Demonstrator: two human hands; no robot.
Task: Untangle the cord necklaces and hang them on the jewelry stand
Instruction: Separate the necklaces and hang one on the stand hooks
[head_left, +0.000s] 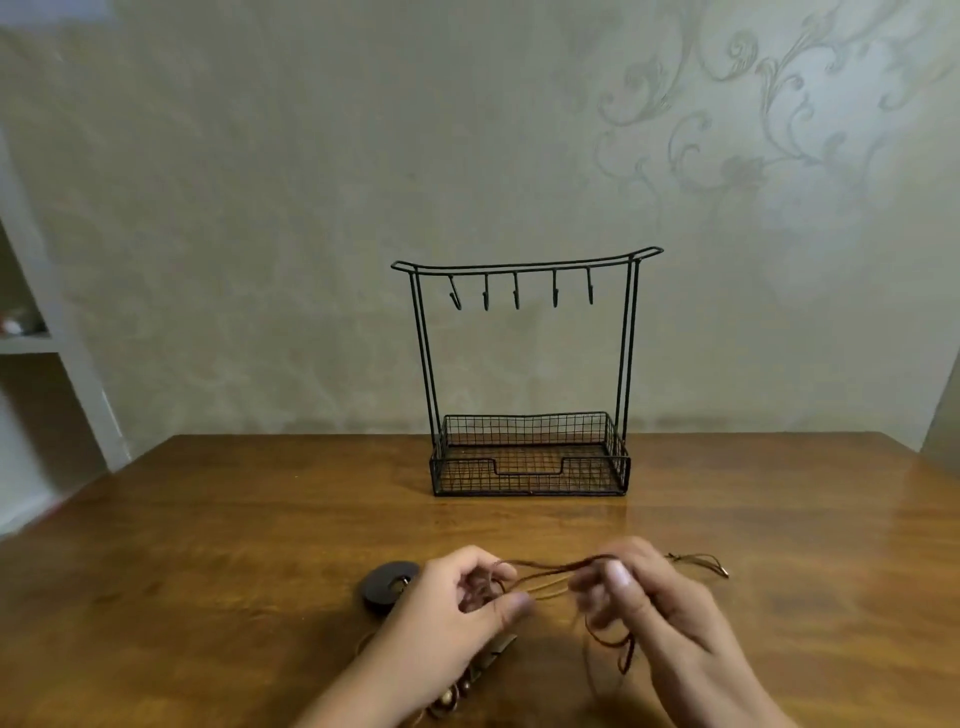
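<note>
Two hands, left hand (457, 597); right hand (644, 597), pinching tangled cords (545, 569)

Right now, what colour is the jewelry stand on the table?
Black wire throughout, seen clearly in the head view: jewelry stand.

We record two bare hands: left hand (457, 597) and right hand (639, 597), both blurred. Forearms are bare as far as the frame shows; we see no sleeves, rings, or wrist items.

Head view looks forward-down, close over table (208, 545).
</note>
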